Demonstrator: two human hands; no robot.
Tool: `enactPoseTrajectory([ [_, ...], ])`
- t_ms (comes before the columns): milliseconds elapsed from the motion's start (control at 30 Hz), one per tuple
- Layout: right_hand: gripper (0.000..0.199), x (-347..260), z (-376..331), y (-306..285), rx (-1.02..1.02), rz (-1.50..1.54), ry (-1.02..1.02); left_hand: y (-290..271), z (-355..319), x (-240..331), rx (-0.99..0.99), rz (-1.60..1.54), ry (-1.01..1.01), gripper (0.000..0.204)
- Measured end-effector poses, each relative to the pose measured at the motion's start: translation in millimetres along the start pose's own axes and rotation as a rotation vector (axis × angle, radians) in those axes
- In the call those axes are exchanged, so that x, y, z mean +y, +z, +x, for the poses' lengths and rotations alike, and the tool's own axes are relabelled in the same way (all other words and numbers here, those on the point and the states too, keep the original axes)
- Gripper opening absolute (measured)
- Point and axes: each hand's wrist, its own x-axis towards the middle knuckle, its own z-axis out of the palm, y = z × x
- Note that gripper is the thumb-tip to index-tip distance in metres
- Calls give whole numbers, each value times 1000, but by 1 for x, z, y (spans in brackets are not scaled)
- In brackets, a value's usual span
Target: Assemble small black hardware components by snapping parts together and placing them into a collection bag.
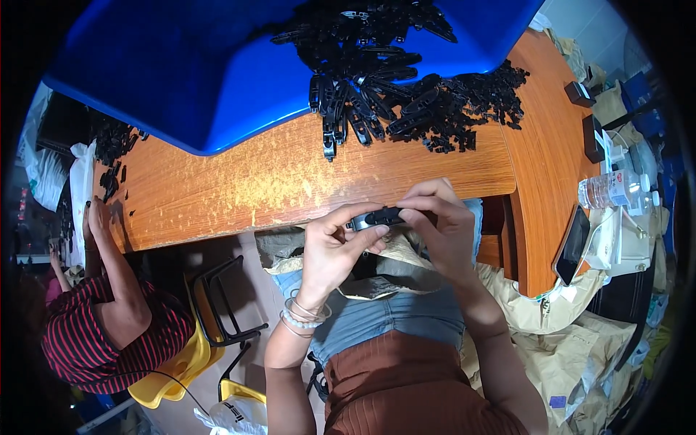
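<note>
- Wooden table (275, 181): we see its edge just above our lap, so the work stays close to the body.
- Blue plastic bin (181, 72): it rests tilted on the table, its open side letting parts spill within reach.
- Pile of black plastic parts (406, 101): it spreads from the bin onto the wood, near both hands.
- Paper sacks (565, 341): tan, crumpled, stacked at our right below the table.
- Co-worker's striped sleeve (87, 341): at our far left, beside a yellow chair (181, 362).
- Water bottle (616, 190): clear, lying at the right, with 1 white label band.
- Left hand (330, 250) and right hand (442, 228): both are closed on 1 small black clip (377, 217), pinched between fingertips at the table's edge, seemingly to steady each end.
</note>
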Motion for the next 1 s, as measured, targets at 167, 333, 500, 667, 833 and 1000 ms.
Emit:
enactPoseTrajectory([
  [167, 12, -7, 0, -2, -21, -191, -95, 2, 0, 2, -12, -142, 17, 24],
  [333, 20, -15, -3, -1, -186, 49, 257, -2, 0, -1, -4, 27, 53, 20],
  [500, 22, 4, -16, 6, -110, 238, 318, -3, 1, -1, -44, 157, 72, 14],
  [667, 23, 0, -13, -7, -313, 158, 364, -28, 24, 5, -194, 360, -40, 18],
  [833, 14, 21, -26, -3, -581, -25, 55, -41, 73, 2, 402, 859, 274, 25],
  [1000, 8, 45, 20, -24, 152, -501, -131, -48, 104, -9, 474, 1126, 271, 31],
])
